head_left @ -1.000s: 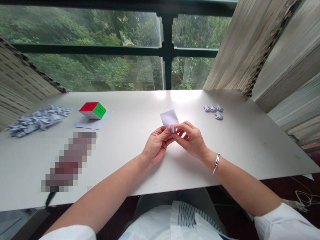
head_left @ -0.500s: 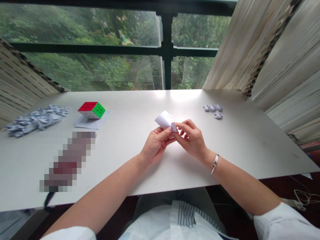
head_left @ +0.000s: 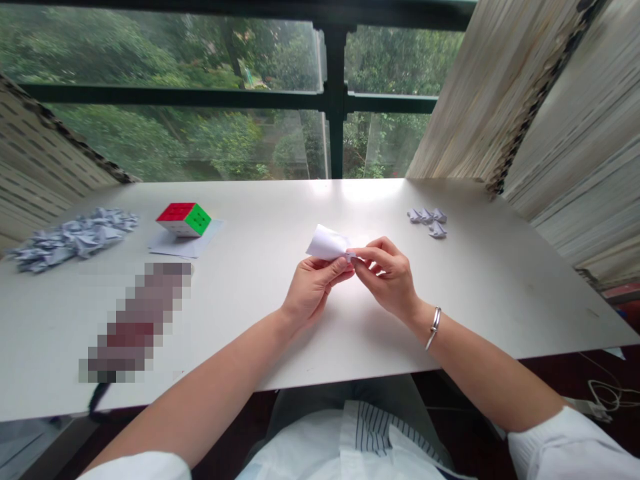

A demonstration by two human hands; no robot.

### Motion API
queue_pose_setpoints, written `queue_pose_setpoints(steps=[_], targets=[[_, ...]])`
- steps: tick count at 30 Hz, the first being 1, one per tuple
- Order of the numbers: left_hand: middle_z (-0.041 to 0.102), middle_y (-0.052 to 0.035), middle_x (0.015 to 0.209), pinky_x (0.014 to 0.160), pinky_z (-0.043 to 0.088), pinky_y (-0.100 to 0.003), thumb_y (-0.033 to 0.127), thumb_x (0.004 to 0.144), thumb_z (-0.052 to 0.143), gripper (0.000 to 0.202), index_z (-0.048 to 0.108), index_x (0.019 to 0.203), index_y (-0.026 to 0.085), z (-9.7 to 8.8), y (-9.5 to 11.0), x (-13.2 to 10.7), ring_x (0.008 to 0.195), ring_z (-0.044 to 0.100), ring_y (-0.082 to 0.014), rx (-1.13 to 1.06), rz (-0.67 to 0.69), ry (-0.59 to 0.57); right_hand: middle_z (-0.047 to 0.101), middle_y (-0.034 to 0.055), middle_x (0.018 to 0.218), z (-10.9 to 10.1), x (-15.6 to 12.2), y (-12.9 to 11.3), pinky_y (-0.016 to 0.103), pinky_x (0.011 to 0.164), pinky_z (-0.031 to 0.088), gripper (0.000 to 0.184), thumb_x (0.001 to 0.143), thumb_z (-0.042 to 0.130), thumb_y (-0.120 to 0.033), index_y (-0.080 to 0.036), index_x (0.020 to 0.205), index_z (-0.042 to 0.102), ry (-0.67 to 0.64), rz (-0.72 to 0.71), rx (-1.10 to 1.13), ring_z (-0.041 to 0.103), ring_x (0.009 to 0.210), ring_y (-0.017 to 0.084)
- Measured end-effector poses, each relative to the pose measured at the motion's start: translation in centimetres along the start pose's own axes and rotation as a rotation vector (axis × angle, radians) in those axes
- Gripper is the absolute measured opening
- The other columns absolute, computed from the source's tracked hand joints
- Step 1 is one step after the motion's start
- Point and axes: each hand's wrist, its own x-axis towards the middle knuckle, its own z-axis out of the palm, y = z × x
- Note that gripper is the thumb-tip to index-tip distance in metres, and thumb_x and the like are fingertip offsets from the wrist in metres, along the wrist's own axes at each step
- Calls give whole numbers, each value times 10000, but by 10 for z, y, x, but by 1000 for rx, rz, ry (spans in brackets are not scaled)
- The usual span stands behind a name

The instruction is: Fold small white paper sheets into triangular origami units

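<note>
A white sheet of paper (head_left: pixel 327 243), curved into a loose roll at its upper left end, is held above the middle of the table. My left hand (head_left: pixel 315 288) grips it from below, with the thumb pressed on its lower right part. The fingertips of my right hand (head_left: pixel 389 275) pinch the narrow folded end at the right, so both hands are closed on the same sheet. Fingers partly cover the folded end, and its exact shape is hidden.
Several small folded paper pieces (head_left: pixel 437 230) lie at the right. A large heap of folded paper (head_left: pixel 75 240) lies far left. Beside it a puzzle cube (head_left: pixel 184 219) rests on flat paper sheets (head_left: pixel 210 241). A blurred-out object (head_left: pixel 140 320) with a black strap lies on the white table (head_left: pixel 240 267).
The paper's rolled end has swung slightly left and down. The small upright point at its right end has been folded down, and my right fingers now pinch there.
</note>
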Motion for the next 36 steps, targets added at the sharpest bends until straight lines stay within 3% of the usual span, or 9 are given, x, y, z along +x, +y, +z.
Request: queue_pose_setpoints(steps=[4,8,15,19,22,25,29,36], targets=[[775,-56,867,920,550,-401,258,681,852,174,786,818,173,3,0,-2,855,711,-198,67,81,50,533,11,863,-1,0,0,223,528,531,270,873,611,-182,-319,1065,741,-14,-29,32,564,700,108],[768,-37,806,866,567,-386,255,655,865,157,790,776,189,4,0,-2,784,706,-183,56,99,79,544,24,879,-4,1,-2,221,521,517,277,865,566,-153,-289,1010,760,-56,-18,108,565,707,109],[759,-27,804,785,543,-344,246,662,854,123,794,760,204,2,-3,-4,769,672,-181,231,233,61,615,27,850,-7,8,-1,206,475,513,141,845,644,-309,-193,867,721,-128,331,487,606,691,121],[716,-6,715,713,515,-318,258,676,841,99,778,729,203,-1,-1,-4,687,622,-149,314,283,57,638,-7,738,-6,10,5,177,421,472,252,765,765,-377,-188,882,648,-152,474,595,601,604,105],[685,2,665,666,495,-295,270,681,836,114,764,727,195,-3,1,-2,644,589,-129,325,293,58,633,-15,655,-5,11,6,167,378,442,313,729,796,-420,-174,783,610,-232,570,601,594,532,99],[689,-7,672,641,494,-283,288,701,824,131,761,745,182,-4,3,0,635,589,-125,335,261,47,650,-1,633,-5,11,4,174,371,443,334,720,804,-429,-166,706,598,-269,601,603,620,522,112],[737,-45,786,639,521,-297,327,731,802,177,767,812,174,-4,5,2,678,643,-155,306,167,3,651,-4,602,-4,11,0,187,404,457,327,737,797,-420,-166,683,600,-218,570,628,644,531,121],[739,-62,783,635,513,-269,320,757,786,200,760,869,157,-1,5,2,713,680,-170,168,41,-94,660,-7,613,-2,9,-3,196,432,430,324,755,786,-414,-165,692,588,-186,520,633,609,497,95]])
